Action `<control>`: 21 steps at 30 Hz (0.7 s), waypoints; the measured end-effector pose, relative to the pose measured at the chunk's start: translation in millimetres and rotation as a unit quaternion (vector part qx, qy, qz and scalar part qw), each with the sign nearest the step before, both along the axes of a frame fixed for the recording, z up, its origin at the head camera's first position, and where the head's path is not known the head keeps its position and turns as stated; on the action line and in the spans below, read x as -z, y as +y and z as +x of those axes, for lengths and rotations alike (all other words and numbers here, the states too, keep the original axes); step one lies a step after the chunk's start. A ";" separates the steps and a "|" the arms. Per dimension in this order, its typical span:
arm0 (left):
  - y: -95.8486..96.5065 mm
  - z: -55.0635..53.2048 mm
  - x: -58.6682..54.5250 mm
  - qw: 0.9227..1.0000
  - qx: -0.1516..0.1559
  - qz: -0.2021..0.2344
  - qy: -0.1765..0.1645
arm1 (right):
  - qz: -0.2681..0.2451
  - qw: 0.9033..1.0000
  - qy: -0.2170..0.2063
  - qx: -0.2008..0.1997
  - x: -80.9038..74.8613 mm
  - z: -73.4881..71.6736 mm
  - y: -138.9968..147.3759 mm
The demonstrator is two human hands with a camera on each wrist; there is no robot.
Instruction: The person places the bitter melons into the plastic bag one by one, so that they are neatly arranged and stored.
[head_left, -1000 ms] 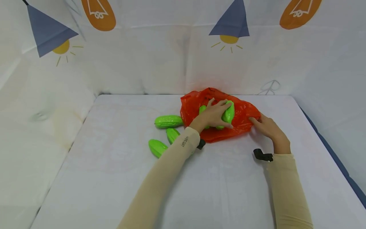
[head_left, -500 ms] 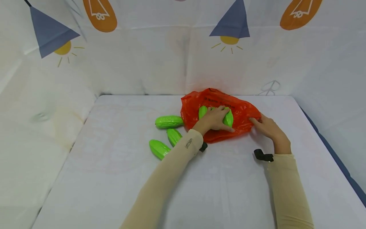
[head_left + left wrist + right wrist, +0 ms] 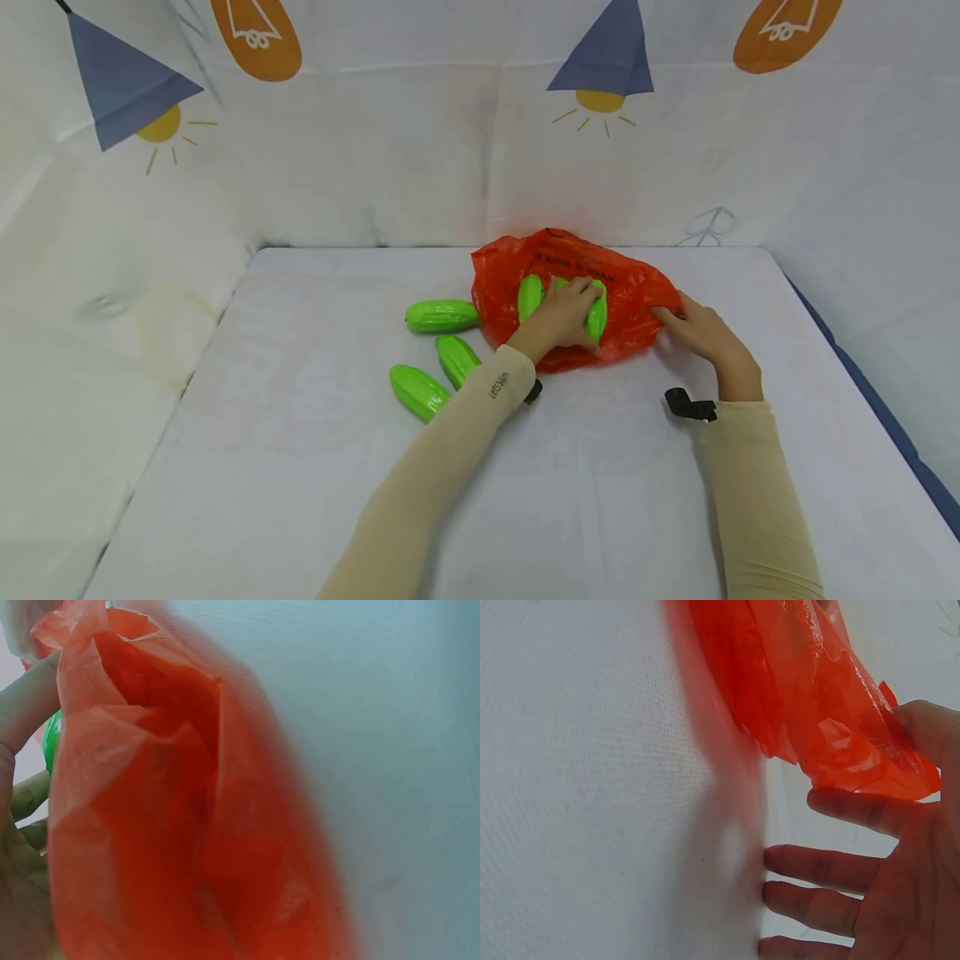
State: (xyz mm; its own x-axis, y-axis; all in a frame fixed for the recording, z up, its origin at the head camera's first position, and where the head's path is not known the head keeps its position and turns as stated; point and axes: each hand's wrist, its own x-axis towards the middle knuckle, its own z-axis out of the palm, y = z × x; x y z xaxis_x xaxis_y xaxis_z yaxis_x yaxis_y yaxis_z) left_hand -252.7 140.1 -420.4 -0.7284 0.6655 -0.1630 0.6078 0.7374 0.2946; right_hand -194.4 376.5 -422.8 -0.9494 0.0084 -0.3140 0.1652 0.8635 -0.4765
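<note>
A red plastic bag [image 3: 633, 300] lies with its mouth spread open at the back of the table, several shiny bright-green toy cucumbers inside it. My left hand [image 3: 561, 318] reaches into the bag, thumb and fingers around a ribbed toy cucumber [image 3: 597, 312]; a second cucumber [image 3: 530, 296] shows beside the fingers. In the left wrist view, the bag's film hides most of that grip. My right hand [image 3: 708, 337] pinches the bag's right edge between thumb and index finger, the other fingers [image 3: 817, 868] extended below it in the right wrist view.
Left of the bag lie three more green cucumbers: a bumpy one [image 3: 442, 316] at its edge, a smaller-looking one [image 3: 456, 358] partly behind the left forearm, and one [image 3: 417, 392] nearer the front. A white cloth wall [image 3: 375, 167] stands behind the white table [image 3: 285, 467].
My left hand has lowered into the bag with the cucumber, which now lies flatter and lower. More of the cucumber beside the fingers shows. The right hand stays at the bag's edge.
</note>
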 end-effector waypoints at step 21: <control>2.2 -1.4 0.3 1.000 -0.001 -0.004 -0.002 | 0.003 1.000 -0.011 0.001 -0.7 -2.0 0.7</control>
